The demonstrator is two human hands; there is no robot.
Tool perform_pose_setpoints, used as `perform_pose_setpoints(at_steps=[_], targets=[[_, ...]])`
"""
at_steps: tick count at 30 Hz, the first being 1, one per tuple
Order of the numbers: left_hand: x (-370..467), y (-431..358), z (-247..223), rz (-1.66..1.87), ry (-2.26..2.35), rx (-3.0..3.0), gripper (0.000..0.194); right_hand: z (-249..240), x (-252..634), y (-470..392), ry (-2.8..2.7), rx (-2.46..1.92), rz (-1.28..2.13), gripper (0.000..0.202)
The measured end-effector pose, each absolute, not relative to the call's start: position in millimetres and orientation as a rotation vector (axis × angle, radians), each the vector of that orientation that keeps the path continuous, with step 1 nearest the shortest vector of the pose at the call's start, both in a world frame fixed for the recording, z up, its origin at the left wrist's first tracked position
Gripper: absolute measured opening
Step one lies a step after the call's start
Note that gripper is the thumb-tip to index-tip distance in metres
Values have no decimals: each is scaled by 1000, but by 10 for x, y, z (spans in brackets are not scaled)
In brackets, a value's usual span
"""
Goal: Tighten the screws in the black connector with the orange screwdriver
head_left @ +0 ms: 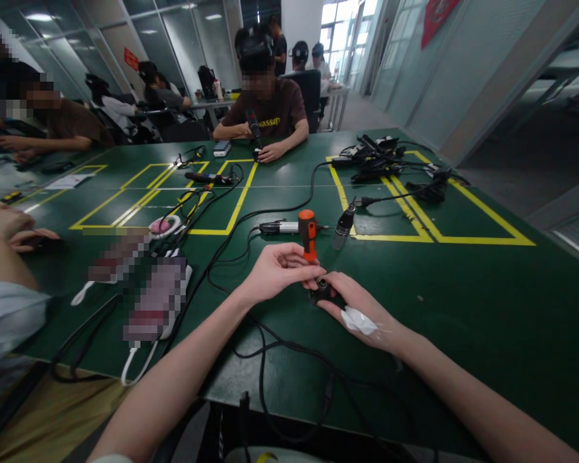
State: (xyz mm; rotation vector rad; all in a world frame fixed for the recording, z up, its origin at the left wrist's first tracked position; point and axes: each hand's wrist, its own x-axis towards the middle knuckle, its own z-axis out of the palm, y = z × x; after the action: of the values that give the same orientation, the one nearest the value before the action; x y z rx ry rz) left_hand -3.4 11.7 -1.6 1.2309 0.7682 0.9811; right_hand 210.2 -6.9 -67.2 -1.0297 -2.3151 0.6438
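Bent fingers of my left hand [287,270] are closed around the lower end of an upright screwdriver [308,231] with an orange and black handle. Its shaft and tip are hidden by the fingers. My right hand [354,299], with a white patch stuck near the thumb, grips a small round black part [322,288] with an opening on top. The left fingertips meet the rim of this part. Just beyond the hands lies a silver and black electric screwdriver [284,227] with a cord. A black tool with a clear lower end [343,225] is to its right.
Black cables [289,344] run across the green table [463,308]. Phones [157,299] lie to the left. A heap of black parts and cords [376,157] sits at the far right. Opposite, a person [275,106] works with a tool; another person's hand [33,241] is at left.
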Motion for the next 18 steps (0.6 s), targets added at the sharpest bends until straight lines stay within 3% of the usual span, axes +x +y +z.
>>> perform_pose_setpoints(at_steps=[11, 18], targets=[[-40, 111, -4, 958, 744, 1252, 37, -685, 2105, -64, -2301, -1008, 640, 20], [-47, 101, 32, 939, 720, 1270, 44, -671, 2104, -69, -2296, -1016, 635, 20]])
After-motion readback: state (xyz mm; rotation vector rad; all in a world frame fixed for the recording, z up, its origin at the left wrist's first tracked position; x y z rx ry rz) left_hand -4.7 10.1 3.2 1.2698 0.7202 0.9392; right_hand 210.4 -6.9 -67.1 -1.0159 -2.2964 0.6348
